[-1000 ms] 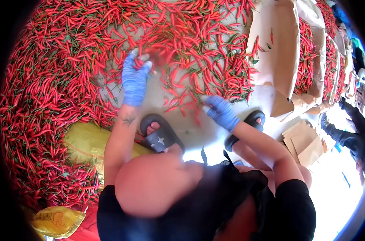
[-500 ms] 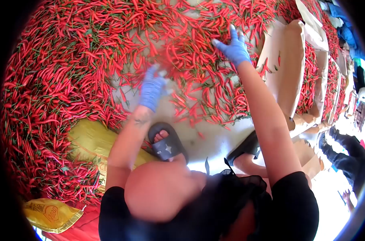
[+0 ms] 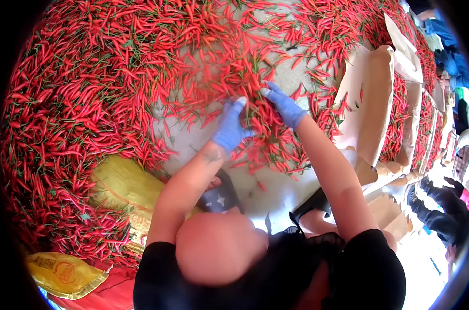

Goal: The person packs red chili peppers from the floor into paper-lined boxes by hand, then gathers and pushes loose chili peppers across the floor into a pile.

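Note:
Red chili peppers (image 3: 105,88) with green stems cover much of the grey floor (image 3: 250,188). In a blue glove, my left hand (image 3: 231,125) has its thumb and fingers spread at the left side of a loose heap of peppers. Opposite it, my right hand (image 3: 283,103), also blue-gloved, presses against the heap's right side, its fingers partly hidden among the peppers. The heap between the hands (image 3: 260,116) is partly blurred. Whether the right fingers are closed on any peppers cannot be made out.
A yellow sack (image 3: 123,188) lies at left, and another yellow bag (image 3: 66,274) on red material at lower left. Brown paper bags (image 3: 376,103) with peppers line the right side. Flattened cardboard (image 3: 387,214) lies near my sandals (image 3: 220,194). Another person's dark-clothed legs (image 3: 441,212) show at far right.
My right hand has come down and left from the upper peppers to the heap. My left hand has moved right and down toward it. Peppers are now gathered between them, with more floor bare above.

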The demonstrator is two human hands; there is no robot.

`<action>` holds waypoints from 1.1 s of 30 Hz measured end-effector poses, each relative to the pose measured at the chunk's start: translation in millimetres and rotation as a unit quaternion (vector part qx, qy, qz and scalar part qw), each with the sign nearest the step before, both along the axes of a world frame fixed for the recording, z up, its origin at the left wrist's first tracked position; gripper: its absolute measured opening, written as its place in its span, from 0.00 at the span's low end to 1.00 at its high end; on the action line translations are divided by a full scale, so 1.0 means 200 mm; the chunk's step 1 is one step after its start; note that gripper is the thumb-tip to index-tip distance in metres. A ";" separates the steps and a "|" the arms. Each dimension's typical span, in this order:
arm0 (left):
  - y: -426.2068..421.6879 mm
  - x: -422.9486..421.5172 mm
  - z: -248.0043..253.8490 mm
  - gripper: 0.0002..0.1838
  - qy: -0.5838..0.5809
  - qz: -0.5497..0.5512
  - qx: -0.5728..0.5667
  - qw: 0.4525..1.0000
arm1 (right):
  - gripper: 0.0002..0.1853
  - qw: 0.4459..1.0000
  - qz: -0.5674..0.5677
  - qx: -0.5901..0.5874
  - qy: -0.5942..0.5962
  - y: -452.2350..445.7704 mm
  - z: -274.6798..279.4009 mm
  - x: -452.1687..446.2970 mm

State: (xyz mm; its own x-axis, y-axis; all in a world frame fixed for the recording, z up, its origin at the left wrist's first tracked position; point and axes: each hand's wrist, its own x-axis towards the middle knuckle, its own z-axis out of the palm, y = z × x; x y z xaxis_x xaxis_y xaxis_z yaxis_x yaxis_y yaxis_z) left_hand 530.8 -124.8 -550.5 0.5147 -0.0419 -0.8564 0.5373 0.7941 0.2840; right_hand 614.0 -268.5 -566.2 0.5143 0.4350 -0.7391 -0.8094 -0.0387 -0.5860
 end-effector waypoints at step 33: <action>-1.28 0.49 0.96 0.16 -0.302 -0.264 -0.098 0.911 | 0.23 0.946 -0.253 0.003 -0.205 -1.17 1.24 -0.02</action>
State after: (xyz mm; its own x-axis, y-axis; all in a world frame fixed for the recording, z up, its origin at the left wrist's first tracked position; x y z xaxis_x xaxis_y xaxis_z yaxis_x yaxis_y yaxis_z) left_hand 628.7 -381.0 -358.2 0.7533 -0.5423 -0.3721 0.6515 0.5377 0.5351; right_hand 610.7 -502.3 -317.5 0.9003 0.0604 -0.4311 -0.4285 0.2970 -0.8533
